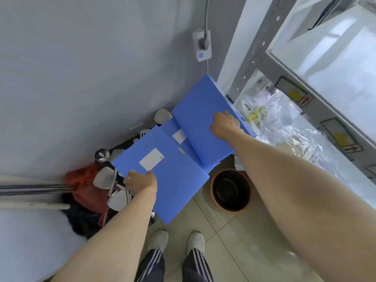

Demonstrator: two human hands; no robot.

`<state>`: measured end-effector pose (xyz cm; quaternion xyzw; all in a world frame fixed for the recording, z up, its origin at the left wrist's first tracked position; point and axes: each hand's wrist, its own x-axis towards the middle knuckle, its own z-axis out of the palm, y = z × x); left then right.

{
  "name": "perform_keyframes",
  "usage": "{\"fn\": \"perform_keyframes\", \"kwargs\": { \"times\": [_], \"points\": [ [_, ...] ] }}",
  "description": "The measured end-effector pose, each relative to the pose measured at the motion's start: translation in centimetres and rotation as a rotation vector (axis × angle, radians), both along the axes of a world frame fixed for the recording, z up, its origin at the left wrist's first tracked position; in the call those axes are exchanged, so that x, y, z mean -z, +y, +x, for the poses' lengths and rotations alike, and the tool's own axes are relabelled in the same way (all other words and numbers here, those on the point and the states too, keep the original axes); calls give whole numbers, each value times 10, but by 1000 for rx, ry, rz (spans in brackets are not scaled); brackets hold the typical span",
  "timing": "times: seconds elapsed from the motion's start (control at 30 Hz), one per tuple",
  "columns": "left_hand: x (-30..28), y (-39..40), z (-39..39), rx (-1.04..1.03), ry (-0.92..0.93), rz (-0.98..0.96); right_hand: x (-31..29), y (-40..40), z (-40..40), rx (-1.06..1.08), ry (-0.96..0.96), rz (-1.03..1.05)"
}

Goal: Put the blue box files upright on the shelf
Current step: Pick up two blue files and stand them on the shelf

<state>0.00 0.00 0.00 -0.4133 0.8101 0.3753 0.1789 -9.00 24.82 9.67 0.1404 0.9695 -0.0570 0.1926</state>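
Observation:
Two blue box files are in my hands above the floor, by the wall corner. My left hand [141,181] grips the near edge of the lower blue box file [175,180], which lies flat with a white label facing up. My right hand [224,124] holds the upper blue box file [198,115] at its right edge, tilted and partly lying over another blue surface with a white label [173,129]. The grey metal shelf [262,55] stands at the right, its white shelf board [329,64] above the files.
A lower shelf level holds clear plastic bags [284,123]. A brown pot [231,192] stands on the tiled floor under the files. Ladles and spoons [109,180] and a red bag [83,184] sit at left. A wall socket [201,45] is above.

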Motion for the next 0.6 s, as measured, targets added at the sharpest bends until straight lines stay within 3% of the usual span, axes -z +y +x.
{"fn": "perform_keyframes", "kwargs": {
  "times": [0.13, 0.33, 0.6],
  "points": [
    [26, -4, 7, -129, -90, -39, 10, 26, -17, 46, 167, 126],
    [65, -4, 3, -244, -231, 61, 30, 62, -43, 280, 24, 39],
    [92, -17, -4, -330, -172, 157, 65, 97, -64, 264, -42, -209]
  ]
}}
